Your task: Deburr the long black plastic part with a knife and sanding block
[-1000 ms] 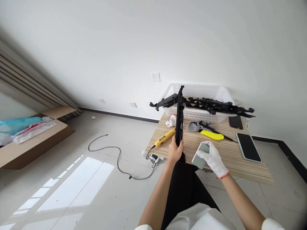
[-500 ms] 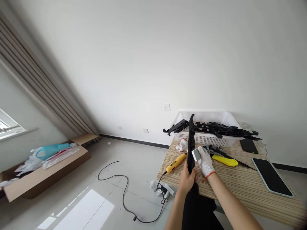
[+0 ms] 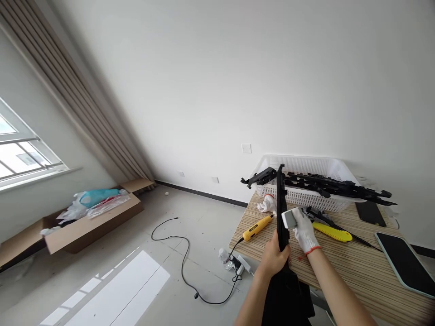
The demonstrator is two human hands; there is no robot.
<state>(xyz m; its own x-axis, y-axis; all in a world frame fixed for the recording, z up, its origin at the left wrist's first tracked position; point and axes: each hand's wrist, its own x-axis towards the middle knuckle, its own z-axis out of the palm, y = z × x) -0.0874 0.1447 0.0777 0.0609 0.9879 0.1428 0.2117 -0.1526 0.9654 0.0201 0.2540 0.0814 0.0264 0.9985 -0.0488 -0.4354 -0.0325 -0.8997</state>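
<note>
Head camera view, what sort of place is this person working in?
Probably a sparsely furnished room used as a makeshift workspace. A small wooden table holds a white basket of long black plastic parts and a yellow tool; a cardboard box sits on the bare tiled floor.

White wall (image 3: pixel 238 68), pleated curtain (image 3: pixel 78 104) and window (image 3: pixel 23 154) at left, grey floor (image 3: pixel 136 253) with sunlit patch (image 3: pixel 115 290), cardboard box (image 3: pixel 84 222) far left, striped wooden table (image 3: pixel 356 271) right.
</note>
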